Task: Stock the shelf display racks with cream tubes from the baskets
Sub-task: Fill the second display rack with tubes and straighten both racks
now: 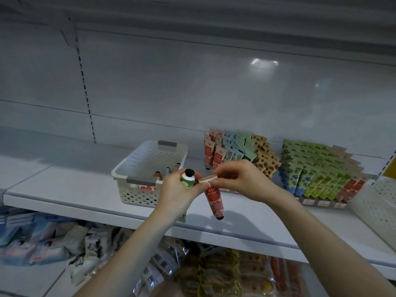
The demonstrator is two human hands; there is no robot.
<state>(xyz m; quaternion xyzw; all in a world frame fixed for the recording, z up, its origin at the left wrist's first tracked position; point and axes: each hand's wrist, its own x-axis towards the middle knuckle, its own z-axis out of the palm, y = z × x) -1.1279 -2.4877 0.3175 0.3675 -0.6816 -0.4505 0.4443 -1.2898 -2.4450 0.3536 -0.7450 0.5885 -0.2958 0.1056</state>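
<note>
My left hand [179,190] grips a green-and-white cream tube [187,179] with its black cap pointing up. My right hand [240,179] pinches the flat crimped end of a red cream tube [215,200], which hangs cap down over the shelf's front. Both hands meet in front of a white perforated basket [137,168] that holds a few more tubes. To the right of the basket stands a display rack [240,153] with rows of red, blue, green and orange tubes. Further right, a second rack [317,174] is packed with green, blue and red tubes.
The white shelf board [75,181] runs left of the basket, with a slotted upright [85,86] in the back wall. Another white basket [377,202] sits at the right edge. The lower shelf [64,243] holds packaged goods.
</note>
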